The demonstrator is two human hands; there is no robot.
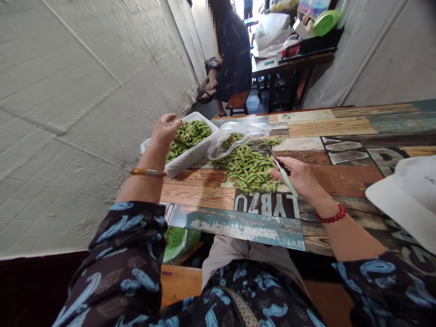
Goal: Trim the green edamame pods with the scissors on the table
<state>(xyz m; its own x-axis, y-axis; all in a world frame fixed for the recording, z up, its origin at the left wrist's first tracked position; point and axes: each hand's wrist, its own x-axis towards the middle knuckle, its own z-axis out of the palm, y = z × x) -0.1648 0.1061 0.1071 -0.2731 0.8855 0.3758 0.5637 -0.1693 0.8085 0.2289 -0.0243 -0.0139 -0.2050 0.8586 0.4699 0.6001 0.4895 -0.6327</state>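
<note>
My left hand (165,129) is over the near-left side of a white plastic tub (185,161) filled with green soybean pods (194,132). Its fingers look loosely apart, with nothing visible in them; the palm side is partly hidden. In my right hand (298,175) is a pair of scissors (288,181) with a pale green handle, the blades pointing away to the upper left. Beside them a pile of green pods (250,168) lies loose on the table. A clear plastic bag (221,138) with small green trimmings rests between tub and pile.
The wood-patterned table (211,218) carries a white cap (405,195) at the right. A wall (85,113) rises close on the left. Beyond, a person (235,50) sits on a stool (238,100) near another table (293,63) with bags and boxes. A green basket (180,243) is below the table edge.
</note>
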